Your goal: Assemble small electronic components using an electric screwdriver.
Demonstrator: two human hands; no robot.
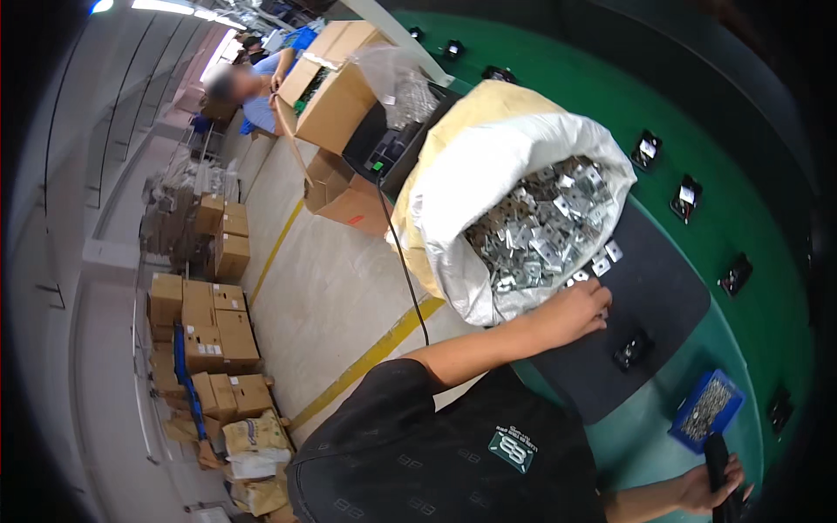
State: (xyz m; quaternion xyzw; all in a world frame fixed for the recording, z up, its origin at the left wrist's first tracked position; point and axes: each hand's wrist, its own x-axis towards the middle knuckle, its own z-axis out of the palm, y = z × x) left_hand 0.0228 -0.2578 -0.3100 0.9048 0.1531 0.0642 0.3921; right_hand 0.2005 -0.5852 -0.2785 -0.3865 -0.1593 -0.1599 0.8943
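Observation:
My left hand [577, 312] is over the dark mat [663, 288], its fingers curled together; what they hold, if anything, is hidden. Just beyond it lie a few loose metal plates with holes [602, 261], beside the mouth of a big white-lined sack [488, 166]. Small shiny metal brackets [545, 227] fill this sack. A small black device [633, 350] rests on the mat, apart from my left hand. At the lower right, my right hand [704, 490] is wrapped round a black cylindrical tool [717, 462], close to a blue box of screws [708, 410].
More black devices [686, 198] sit spaced along the green conveyor belt [741, 192]. A black bin [410, 144] and an open carton [336, 96] stand past the sack. Another person [253, 96] is by that carton. Stacked boxes [209, 327] line the wall; a black cable [405, 261] hangs down.

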